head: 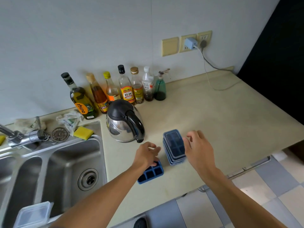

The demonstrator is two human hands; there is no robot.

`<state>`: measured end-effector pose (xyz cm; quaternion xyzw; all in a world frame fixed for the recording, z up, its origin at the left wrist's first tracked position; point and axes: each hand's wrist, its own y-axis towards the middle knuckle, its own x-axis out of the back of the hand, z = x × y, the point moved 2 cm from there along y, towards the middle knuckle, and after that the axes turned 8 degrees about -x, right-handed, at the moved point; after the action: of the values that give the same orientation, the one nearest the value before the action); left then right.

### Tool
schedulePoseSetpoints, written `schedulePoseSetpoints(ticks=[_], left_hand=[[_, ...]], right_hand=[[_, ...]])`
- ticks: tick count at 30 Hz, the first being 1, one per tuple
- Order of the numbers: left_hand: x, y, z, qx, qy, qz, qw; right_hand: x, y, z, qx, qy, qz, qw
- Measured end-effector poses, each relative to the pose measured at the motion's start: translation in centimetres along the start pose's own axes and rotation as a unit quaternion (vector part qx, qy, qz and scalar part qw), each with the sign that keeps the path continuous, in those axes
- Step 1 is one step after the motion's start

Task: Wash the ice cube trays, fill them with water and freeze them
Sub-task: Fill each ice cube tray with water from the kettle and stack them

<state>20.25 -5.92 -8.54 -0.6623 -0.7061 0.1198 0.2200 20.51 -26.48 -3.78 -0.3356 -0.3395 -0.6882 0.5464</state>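
Tray stack (174,147) – long axis near-to-far; loose tray (151,174) – diagonal, near-left to far-right.

A single wide-angle head camera looks forward and down, close over the countertop (213,120): wall (98,38) at 12 o'clock, sink (65,162) at 8 o'clock, floor (271,186) at 5 o'clock.
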Motion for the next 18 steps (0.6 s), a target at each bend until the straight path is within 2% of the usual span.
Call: schedulePoseSetpoints(ticks=[1, 3, 4, 6, 9, 13, 18], left_hand=[[1.2, 0.0, 0.8, 0.005, 0.01, -0.029, 1.0], [3.7, -0.4, 2.4, -0.002, 0.119, -0.068, 0.991], [4.7, -0.8, 3.1, 0.003, 0.165, -0.082, 0.983], [6.3, -1.6, 4.5, 0.03, 0.181, -0.09, 0.979], [7.0, -2.7, 6.3, 0.081, 0.098, -0.086, 0.988], [6.6, -3.1, 7.5, 0.073, 0.086, -0.064, 0.992], [6.2, -3.1, 8.3, 0.076, 0.055, -0.077, 0.993]], right_hand=[[0.3, -0.5, 0.8, 0.031, 0.023, -0.013, 0.999], [0.2, -1.8, 2.5, 0.079, 0.083, 0.024, 0.993], [-0.4, -2.6, 3.3, 0.101, 0.097, 0.065, 0.988], [-2.7, -4.3, 4.4, 0.126, 0.082, 0.167, 0.974], [-6.7, -6.0, 4.1, 0.078, 0.011, 0.263, 0.962], [-9.6, -6.4, 2.7, -0.027, -0.045, 0.268, 0.962], [-11.2, -6.3, 2.6, -0.056, -0.042, 0.271, 0.96]])
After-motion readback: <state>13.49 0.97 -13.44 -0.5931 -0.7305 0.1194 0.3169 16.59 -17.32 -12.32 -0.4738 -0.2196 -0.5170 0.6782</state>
